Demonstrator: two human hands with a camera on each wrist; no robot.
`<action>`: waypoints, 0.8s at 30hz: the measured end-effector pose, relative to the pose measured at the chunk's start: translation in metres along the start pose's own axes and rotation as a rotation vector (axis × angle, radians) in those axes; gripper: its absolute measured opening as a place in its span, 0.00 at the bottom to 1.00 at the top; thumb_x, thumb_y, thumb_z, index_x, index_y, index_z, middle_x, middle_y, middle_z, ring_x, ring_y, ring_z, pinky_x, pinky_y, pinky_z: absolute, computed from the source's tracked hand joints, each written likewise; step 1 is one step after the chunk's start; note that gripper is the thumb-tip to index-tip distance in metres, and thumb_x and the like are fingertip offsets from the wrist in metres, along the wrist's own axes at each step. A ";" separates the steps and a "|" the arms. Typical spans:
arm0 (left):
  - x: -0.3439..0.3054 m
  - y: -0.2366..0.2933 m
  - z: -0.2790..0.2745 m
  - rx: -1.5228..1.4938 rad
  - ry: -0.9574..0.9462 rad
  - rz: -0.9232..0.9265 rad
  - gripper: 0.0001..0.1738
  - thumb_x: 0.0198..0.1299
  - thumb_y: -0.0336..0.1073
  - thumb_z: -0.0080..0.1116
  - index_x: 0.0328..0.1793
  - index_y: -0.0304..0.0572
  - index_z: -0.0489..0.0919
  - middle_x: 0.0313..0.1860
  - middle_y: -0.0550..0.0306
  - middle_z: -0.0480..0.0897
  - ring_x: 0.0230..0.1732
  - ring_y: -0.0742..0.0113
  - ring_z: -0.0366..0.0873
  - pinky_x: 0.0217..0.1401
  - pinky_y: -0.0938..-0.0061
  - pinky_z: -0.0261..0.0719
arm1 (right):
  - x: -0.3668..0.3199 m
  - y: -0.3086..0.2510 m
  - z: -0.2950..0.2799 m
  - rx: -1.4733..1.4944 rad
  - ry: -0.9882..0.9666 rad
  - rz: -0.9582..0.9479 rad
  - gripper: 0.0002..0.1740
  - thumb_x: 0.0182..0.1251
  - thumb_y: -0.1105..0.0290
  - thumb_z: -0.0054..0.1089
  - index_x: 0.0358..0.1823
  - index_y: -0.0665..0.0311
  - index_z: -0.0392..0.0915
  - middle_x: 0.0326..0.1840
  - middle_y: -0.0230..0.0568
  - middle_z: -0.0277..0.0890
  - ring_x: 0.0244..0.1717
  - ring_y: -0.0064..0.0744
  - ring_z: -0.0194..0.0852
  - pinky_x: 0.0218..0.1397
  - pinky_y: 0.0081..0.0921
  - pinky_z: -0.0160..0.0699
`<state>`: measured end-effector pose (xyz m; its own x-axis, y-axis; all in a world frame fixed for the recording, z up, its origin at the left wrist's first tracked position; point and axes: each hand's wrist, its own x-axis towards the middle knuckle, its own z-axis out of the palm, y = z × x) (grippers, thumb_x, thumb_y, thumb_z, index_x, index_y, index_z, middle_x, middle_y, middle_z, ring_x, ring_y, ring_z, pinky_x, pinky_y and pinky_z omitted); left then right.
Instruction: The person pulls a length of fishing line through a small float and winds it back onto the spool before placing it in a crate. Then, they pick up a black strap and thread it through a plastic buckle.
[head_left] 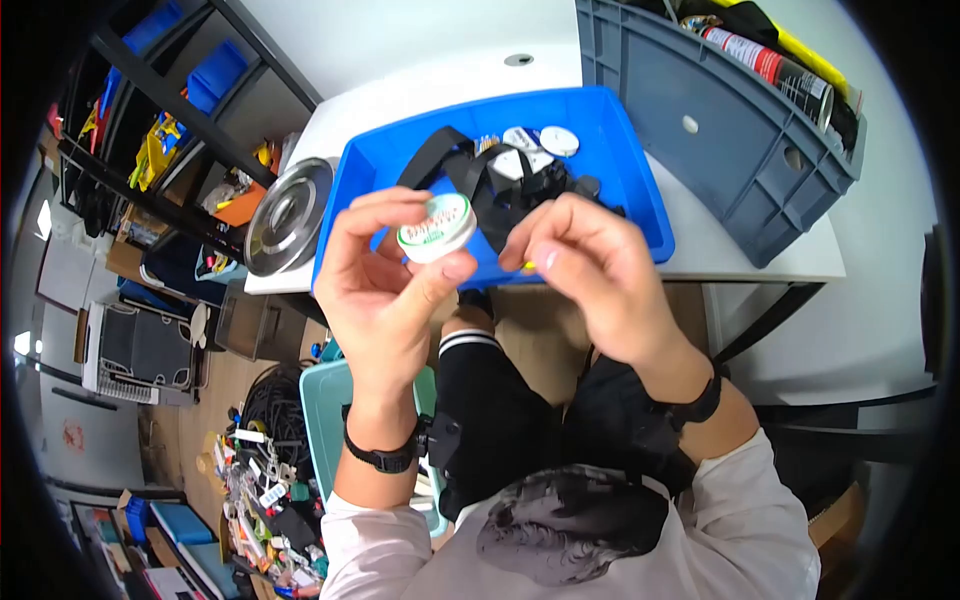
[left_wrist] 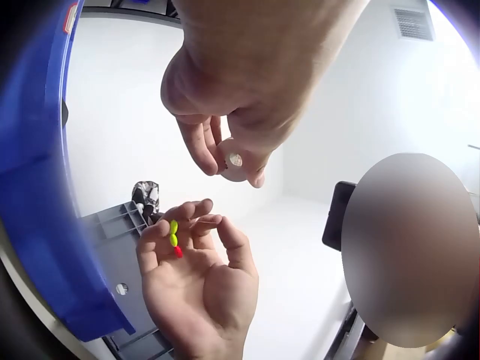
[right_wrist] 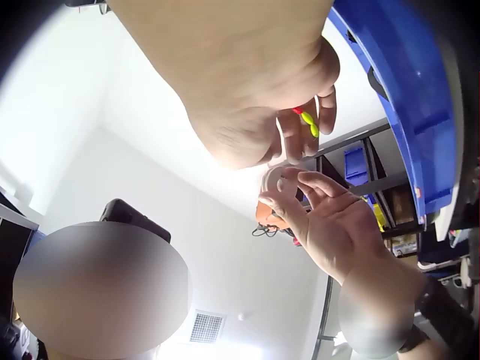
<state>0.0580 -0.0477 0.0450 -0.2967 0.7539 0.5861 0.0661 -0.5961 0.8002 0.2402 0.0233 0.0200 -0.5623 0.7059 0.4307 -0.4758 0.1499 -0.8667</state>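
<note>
My left hand (head_left: 375, 290) holds a small round white spool (head_left: 437, 228) with a green-and-white label, pinched by its edge between thumb and fingers over the blue bin (head_left: 625, 135). The hole in its hub shows in the left wrist view. To its right, my right hand (head_left: 605, 275) has its fingers curled, thumb close to the index fingertip. Small oval yellow and red float beads (left_wrist: 174, 240) lie in a row against its fingers. Inside the bin are black straps (head_left: 428, 155), white round spools (head_left: 558, 141) and other black items.
A grey crate (head_left: 690, 125) with spray cans stands right of the bin on the white table. Left of it leans a round metal lid (head_left: 290, 215). Below, a teal tub (head_left: 318, 400) stands beside a coil of black cable (head_left: 275, 405) and piled odds and ends.
</note>
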 end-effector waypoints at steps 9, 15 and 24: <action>-0.011 0.016 -0.003 -0.081 -0.033 0.029 0.18 0.59 0.27 0.73 0.52 0.32 0.78 0.50 0.46 0.82 0.48 0.58 0.86 0.50 0.67 0.89 | -0.015 -0.037 -0.004 -0.107 0.146 -0.129 0.08 0.74 0.70 0.63 0.45 0.69 0.79 0.35 0.31 0.79 0.31 0.15 0.74 0.37 0.16 0.75; -0.018 0.015 -0.009 -0.020 -0.072 0.079 0.19 0.64 0.35 0.69 0.54 0.31 0.77 0.52 0.41 0.82 0.46 0.58 0.86 0.47 0.67 0.90 | -0.017 -0.046 -0.012 0.040 0.071 -0.227 0.11 0.75 0.68 0.62 0.48 0.70 0.77 0.33 0.36 0.78 0.31 0.20 0.76 0.37 0.18 0.75; -0.026 0.016 -0.016 -0.043 -0.146 0.166 0.15 0.70 0.34 0.63 0.53 0.28 0.77 0.46 0.42 0.86 0.44 0.58 0.88 0.46 0.67 0.90 | -0.011 -0.089 0.006 0.400 -0.241 -0.125 0.10 0.83 0.65 0.44 0.56 0.60 0.68 0.37 0.29 0.65 0.26 0.15 0.66 0.42 0.24 0.74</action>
<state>0.0512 -0.0812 0.0410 -0.1439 0.6745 0.7241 0.0614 -0.7242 0.6868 0.2844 -0.0026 0.0934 -0.6027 0.5116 0.6123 -0.7458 -0.0884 -0.6603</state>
